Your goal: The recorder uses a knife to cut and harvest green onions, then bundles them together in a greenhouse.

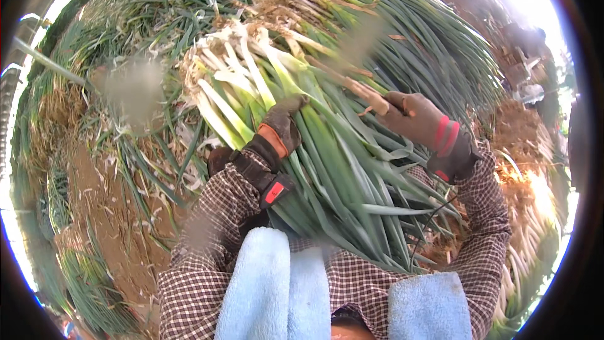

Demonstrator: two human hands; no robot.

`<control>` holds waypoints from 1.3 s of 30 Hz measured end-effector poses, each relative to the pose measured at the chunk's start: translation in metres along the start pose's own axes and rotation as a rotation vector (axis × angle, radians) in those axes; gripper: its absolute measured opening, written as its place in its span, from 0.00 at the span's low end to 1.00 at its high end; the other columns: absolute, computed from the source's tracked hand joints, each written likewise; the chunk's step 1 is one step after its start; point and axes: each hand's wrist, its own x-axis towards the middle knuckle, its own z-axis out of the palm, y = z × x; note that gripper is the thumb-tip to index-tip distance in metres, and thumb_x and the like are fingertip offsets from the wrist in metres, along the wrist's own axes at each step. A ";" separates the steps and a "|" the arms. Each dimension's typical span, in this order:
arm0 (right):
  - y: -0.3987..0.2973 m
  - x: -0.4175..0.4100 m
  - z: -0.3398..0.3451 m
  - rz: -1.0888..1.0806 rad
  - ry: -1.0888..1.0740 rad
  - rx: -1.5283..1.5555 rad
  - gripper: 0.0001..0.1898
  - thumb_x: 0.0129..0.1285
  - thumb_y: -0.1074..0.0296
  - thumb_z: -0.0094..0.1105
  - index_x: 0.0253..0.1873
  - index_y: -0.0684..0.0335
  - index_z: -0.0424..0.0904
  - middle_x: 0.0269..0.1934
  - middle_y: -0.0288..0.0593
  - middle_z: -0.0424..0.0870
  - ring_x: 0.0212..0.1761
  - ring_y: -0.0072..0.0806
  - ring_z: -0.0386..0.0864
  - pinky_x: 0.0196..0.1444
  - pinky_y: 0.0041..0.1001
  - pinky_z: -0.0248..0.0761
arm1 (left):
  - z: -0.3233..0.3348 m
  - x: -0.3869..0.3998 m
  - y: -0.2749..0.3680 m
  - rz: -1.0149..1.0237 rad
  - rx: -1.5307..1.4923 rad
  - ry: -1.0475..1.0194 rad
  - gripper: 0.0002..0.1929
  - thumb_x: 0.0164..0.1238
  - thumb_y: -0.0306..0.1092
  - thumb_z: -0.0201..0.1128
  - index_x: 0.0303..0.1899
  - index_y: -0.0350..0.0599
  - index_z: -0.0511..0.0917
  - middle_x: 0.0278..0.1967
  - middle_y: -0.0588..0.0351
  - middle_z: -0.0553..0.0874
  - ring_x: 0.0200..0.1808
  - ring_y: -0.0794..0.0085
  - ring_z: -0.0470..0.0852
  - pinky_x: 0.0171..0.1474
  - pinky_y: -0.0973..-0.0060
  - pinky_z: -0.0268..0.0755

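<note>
My left hand (283, 125), in a dark work glove with an orange cuff, grips a bunch of long green onions (325, 151) where the white stalks turn green. Their pale root ends (226, 56) point up and left, and the leaves spread down across my lap. To the right, my gloved right hand (417, 123) is over the leaves, thumb and fingers closing on the near end of a brown, stick-like strip (365, 94). Whether that strip is wood or dried leaf is unclear. A blurred spot partly hides the area above it.
Behind the bunch lies a large pile of green onions (424, 38) with earthy roots. Loose leaves and peelings (174, 146) litter the brown soil (104, 208) at left. More onions (89, 283) lie lower left, and another row (524, 250) lines the right. Blue towels (264, 283) hang before my chest.
</note>
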 end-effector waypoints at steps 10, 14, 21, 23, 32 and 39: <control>-0.036 0.057 0.060 -0.056 0.046 -0.329 0.25 0.68 0.39 0.54 0.45 0.60 0.81 0.34 0.56 0.85 0.39 0.55 0.84 0.43 0.47 0.74 | -0.003 -0.009 -0.013 0.197 -0.077 0.091 0.17 0.67 0.30 0.68 0.55 0.41 0.76 0.38 0.49 0.86 0.31 0.61 0.87 0.32 0.60 0.83; -0.013 0.118 0.082 -0.077 0.112 -0.367 0.28 0.68 0.37 0.53 0.45 0.60 0.83 0.36 0.57 0.86 0.42 0.54 0.84 0.46 0.47 0.75 | 0.014 -0.017 -0.012 0.163 0.000 0.203 0.17 0.66 0.32 0.70 0.53 0.37 0.77 0.41 0.48 0.86 0.35 0.61 0.86 0.37 0.58 0.82; -0.039 0.184 0.087 -0.007 0.072 -0.289 0.34 0.67 0.36 0.49 0.42 0.70 0.84 0.39 0.64 0.86 0.45 0.58 0.85 0.51 0.46 0.76 | 0.014 -0.013 -0.013 0.112 0.082 0.312 0.31 0.66 0.35 0.68 0.67 0.35 0.66 0.42 0.48 0.86 0.34 0.63 0.86 0.36 0.62 0.80; -0.032 0.195 0.085 0.037 0.092 -0.334 0.34 0.67 0.36 0.48 0.42 0.71 0.84 0.39 0.64 0.86 0.45 0.58 0.85 0.52 0.46 0.76 | 0.012 -0.005 -0.018 0.117 0.136 0.300 0.37 0.65 0.37 0.69 0.71 0.35 0.61 0.46 0.47 0.86 0.36 0.64 0.87 0.36 0.63 0.80; -0.037 0.160 0.101 0.015 0.087 -0.346 0.30 0.68 0.37 0.52 0.51 0.62 0.85 0.44 0.59 0.87 0.49 0.54 0.84 0.53 0.45 0.74 | 0.006 -0.016 -0.012 0.144 -0.016 0.210 0.35 0.65 0.35 0.70 0.69 0.34 0.63 0.47 0.45 0.84 0.40 0.63 0.86 0.41 0.61 0.81; -0.039 0.160 0.101 0.039 0.082 -0.300 0.37 0.67 0.30 0.47 0.48 0.66 0.84 0.44 0.61 0.87 0.51 0.55 0.84 0.56 0.46 0.74 | 0.001 -0.019 -0.011 0.165 -0.070 0.182 0.38 0.64 0.34 0.70 0.71 0.33 0.59 0.45 0.44 0.84 0.37 0.61 0.86 0.37 0.59 0.80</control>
